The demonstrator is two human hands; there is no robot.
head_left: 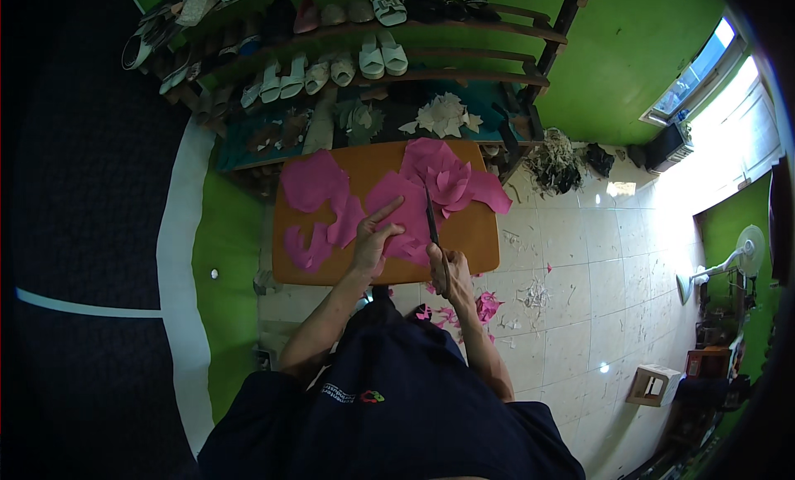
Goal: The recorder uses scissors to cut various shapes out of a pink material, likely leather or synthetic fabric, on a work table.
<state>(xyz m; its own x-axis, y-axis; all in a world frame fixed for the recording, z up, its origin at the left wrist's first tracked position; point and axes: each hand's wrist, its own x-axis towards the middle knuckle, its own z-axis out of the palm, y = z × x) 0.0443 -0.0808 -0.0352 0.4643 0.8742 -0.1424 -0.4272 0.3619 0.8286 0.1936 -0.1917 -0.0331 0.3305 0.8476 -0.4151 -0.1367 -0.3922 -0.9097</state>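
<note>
Shoe rack (484,77) beyond table (474,241); pink pieces (315,182) flank pink sheet (411,207); half-open left hand (370,244) touches sheet, right hand (451,269) grips scissors (431,221).

Table (476,244): 1, orange-brown. Left hand (373,241): index finger and thumb spread at a pink sheet (387,190). Right hand (450,273): gripping 1 pair of scissors (431,217), dark blades pointing toward the rack (524,77). Pink cut pieces (447,184): layered heap, table's far right. Rack: beyond the table, bearing footwear, white sandals (371,62) included. Fan (749,246): 1, white, room's right side.
</note>
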